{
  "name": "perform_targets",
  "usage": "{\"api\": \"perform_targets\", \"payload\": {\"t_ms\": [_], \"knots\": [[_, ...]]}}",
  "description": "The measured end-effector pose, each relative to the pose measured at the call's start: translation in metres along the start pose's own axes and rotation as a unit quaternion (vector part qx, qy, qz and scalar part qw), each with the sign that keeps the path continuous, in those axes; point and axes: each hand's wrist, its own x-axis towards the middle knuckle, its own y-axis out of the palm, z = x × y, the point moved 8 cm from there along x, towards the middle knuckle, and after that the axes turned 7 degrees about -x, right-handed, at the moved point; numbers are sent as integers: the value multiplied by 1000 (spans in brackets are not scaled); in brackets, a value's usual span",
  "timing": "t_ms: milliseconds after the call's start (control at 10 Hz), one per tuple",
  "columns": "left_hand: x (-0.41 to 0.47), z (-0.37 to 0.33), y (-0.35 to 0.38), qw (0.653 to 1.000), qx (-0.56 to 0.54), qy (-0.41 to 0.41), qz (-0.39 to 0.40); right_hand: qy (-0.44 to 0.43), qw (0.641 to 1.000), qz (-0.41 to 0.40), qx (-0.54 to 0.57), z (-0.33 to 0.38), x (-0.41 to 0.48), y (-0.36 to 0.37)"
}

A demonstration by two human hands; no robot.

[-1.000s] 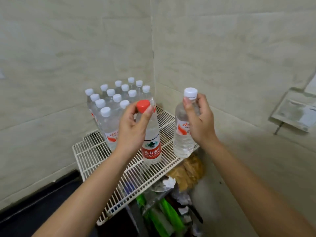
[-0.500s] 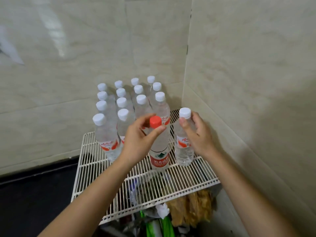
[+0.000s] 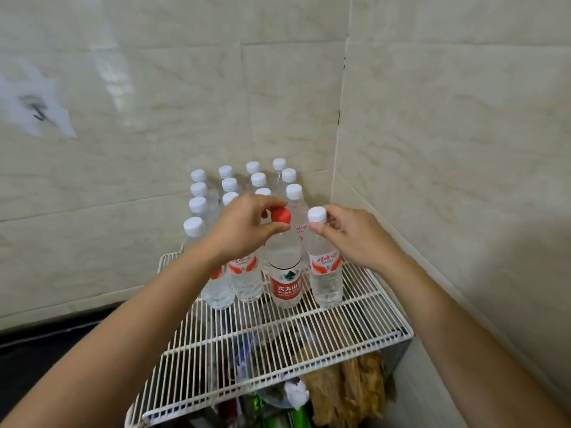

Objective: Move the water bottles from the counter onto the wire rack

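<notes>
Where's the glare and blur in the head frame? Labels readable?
Head view: glare streak on the left wall; wide-angle skews tile seams toward the edges; red-capped bottle label sharp, white-capped bottle label legible; clutter under the wire rack dim and soft.

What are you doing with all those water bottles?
A person is lining up water bottles on a white wire rack in a tiled corner. The left hand grips the red-capped bottle just below its cap, and the right hand pinches the neck of a white-capped bottle beside it. Both bottles appear to stand upright on the rack, in front of a group of other white-capped bottles. Neither hand has let go yet.
</notes>
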Motion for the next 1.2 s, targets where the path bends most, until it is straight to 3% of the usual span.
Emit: {"api": "perform_targets", "payload": {"t_ms": [100,300,800,900,1000,1100,1200], "knots": [[6,-4,-16,996,77,31,-29,-1,1000,4,2,8,11,5],[7,32,-11,997,59,-40,-40,4,999,-11,32,19,26,18],[1,32,0,991,122,4,-54,22,999,-26,19,7,26,27],[-5,27,-3,987,138,33,-72,21,998,-52,32,8,16,26],[-30,9,-11,977,126,68,-157,29,997,-43,50,7,-2,35],[-68,-11,4,969,109,124,-184,24,994,-64,79,6,-13,39],[-104,0,50,981,141,95,-89,19,985,-116,126,12,-12,18]]}}
